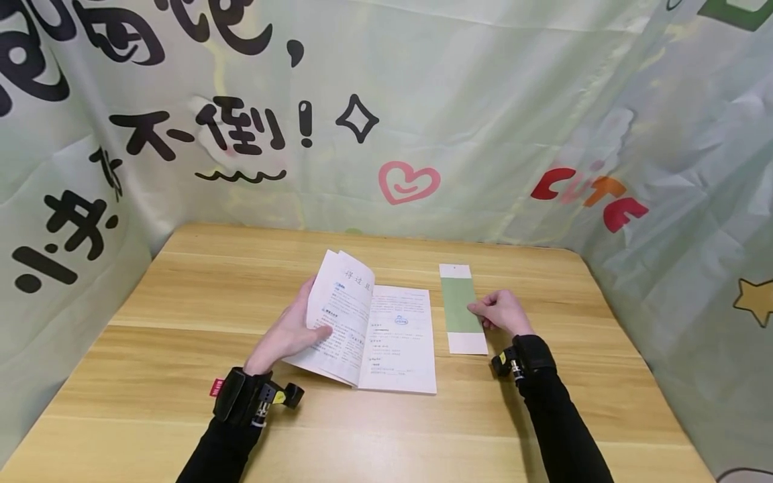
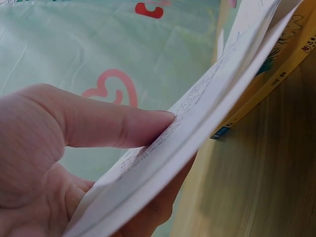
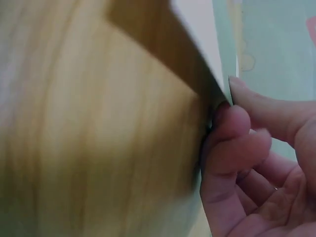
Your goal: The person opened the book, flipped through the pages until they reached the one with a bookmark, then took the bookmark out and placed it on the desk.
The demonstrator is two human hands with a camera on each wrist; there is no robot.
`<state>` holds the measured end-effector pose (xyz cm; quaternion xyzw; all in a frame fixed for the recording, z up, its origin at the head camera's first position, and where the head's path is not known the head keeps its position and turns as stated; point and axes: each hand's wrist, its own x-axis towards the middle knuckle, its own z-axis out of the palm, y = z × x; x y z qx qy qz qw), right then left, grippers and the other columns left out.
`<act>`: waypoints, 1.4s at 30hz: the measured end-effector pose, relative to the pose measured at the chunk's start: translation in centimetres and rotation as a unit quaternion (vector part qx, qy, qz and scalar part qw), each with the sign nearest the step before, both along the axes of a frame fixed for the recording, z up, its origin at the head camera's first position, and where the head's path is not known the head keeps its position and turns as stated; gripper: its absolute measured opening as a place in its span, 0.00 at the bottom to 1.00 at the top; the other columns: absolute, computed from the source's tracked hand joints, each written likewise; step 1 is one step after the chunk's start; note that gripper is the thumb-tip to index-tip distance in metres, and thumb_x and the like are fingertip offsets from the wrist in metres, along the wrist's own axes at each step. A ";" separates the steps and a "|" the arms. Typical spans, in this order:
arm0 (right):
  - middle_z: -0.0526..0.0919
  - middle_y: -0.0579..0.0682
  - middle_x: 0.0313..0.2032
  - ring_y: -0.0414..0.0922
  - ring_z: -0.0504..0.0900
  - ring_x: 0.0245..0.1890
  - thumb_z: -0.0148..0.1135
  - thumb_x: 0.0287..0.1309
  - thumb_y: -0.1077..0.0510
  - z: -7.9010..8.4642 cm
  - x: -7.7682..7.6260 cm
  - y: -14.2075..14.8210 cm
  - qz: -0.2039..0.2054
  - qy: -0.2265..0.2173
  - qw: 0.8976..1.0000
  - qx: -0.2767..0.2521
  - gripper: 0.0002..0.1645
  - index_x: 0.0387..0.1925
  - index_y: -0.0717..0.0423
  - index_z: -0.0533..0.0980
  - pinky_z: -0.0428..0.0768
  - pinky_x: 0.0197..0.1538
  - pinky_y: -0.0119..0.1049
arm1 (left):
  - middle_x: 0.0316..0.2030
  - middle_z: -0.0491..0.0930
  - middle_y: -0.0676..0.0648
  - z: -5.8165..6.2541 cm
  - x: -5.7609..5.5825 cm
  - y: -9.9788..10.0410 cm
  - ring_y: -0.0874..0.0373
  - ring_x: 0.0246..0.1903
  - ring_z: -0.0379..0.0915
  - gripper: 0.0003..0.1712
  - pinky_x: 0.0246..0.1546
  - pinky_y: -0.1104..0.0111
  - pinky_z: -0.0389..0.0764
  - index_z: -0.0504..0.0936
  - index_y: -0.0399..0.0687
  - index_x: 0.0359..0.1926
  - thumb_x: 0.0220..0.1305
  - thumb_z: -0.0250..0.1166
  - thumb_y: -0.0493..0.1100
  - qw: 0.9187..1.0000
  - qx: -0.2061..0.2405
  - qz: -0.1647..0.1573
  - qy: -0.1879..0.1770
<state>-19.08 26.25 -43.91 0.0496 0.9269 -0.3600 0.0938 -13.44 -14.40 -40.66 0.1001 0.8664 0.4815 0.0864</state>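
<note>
An open book [image 1: 398,349] with printed pages lies on the table. My left hand [image 1: 296,329] grips its raised left pages, thumb on the printed side and fingers behind; the left wrist view shows the thumb [image 2: 143,126] pressing the page. To the right of the book is a green bookmark-like strip [image 1: 460,305] with white ends. My right hand [image 1: 502,312] pinches the strip's right edge between thumb and fingertips. In the right wrist view the strip [image 3: 200,34] stands tilted off the wood, its edge between thumb and index finger [image 3: 234,123].
The wooden table [image 1: 241,268] reaches back to a printed fabric curtain [image 1: 483,100] that hangs behind it and along both sides. A yellow book cover [image 2: 291,59] shows under the pages in the left wrist view.
</note>
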 end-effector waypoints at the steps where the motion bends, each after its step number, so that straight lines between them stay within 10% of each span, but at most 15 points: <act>1: 0.76 0.47 0.13 0.41 0.74 0.13 0.66 0.56 0.51 0.1 0.0 0.0 -0.001 0.001 1.000 0.003 0.18 0.23 0.64 0.77 0.73 0.21 0.32 | 0.47 0.75 0.34 0.0 0.0 0.0 0.50 0.34 0.77 0.58 0.40 0.53 0.79 0.39 0.40 0.75 0.51 0.65 0.29 1.000 0.000 -0.001 0.000; 12: 0.77 0.47 0.13 0.42 0.76 0.12 0.68 0.53 0.53 -0.3 0.2 -0.6 -0.020 0.030 0.999 0.007 0.16 0.27 0.63 0.76 0.72 0.19 0.31 | 0.45 0.76 0.34 0.1 0.1 -0.1 0.51 0.30 0.78 0.58 0.34 0.57 0.82 0.37 0.43 0.75 0.52 0.65 0.29 1.000 0.009 0.004 -0.011; 20: 0.77 0.52 0.23 0.42 0.74 0.19 0.62 0.60 0.51 -0.9 1.2 -0.6 -0.043 0.032 0.989 -0.134 0.21 0.40 0.68 0.76 0.73 0.22 0.29 | 0.48 0.74 0.31 0.1 0.0 -0.5 0.51 0.29 0.79 0.58 0.33 0.56 0.82 0.39 0.41 0.75 0.51 0.65 0.28 0.999 0.047 -0.011 -0.008; 30: 0.77 0.55 0.31 0.39 0.74 0.25 0.61 0.62 0.54 -2.0 4.3 -0.5 -0.065 0.086 0.960 -0.259 0.24 0.49 0.71 0.75 0.74 0.25 0.24 | 0.49 0.76 0.26 1.0 0.7 0.2 0.45 0.35 0.82 0.38 0.30 0.57 0.86 0.51 0.34 0.71 0.64 0.57 0.30 0.984 0.138 -0.105 -0.041; 36: 0.79 0.52 0.31 0.39 0.75 0.24 0.61 0.61 0.61 -2.6 5.4 -0.7 -0.088 0.138 0.936 -0.311 0.21 0.48 0.77 0.73 0.75 0.25 0.22 | 0.52 0.74 0.23 2.5 2.5 2.6 0.40 0.42 0.80 0.40 0.34 0.60 0.86 0.51 0.32 0.71 0.59 0.56 0.25 0.985 0.124 -0.119 0.017; 42: 0.78 0.50 0.31 0.39 0.75 0.25 0.61 0.61 0.60 -2.9 5.6 -0.8 -0.096 0.148 0.935 -0.307 0.21 0.48 0.76 0.73 0.75 0.26 0.23 | 0.64 0.66 0.31 1.9 4.4 6.1 0.45 0.48 0.77 0.42 0.31 0.65 0.86 0.52 0.41 0.74 0.59 0.57 0.29 0.984 0.035 -0.152 0.088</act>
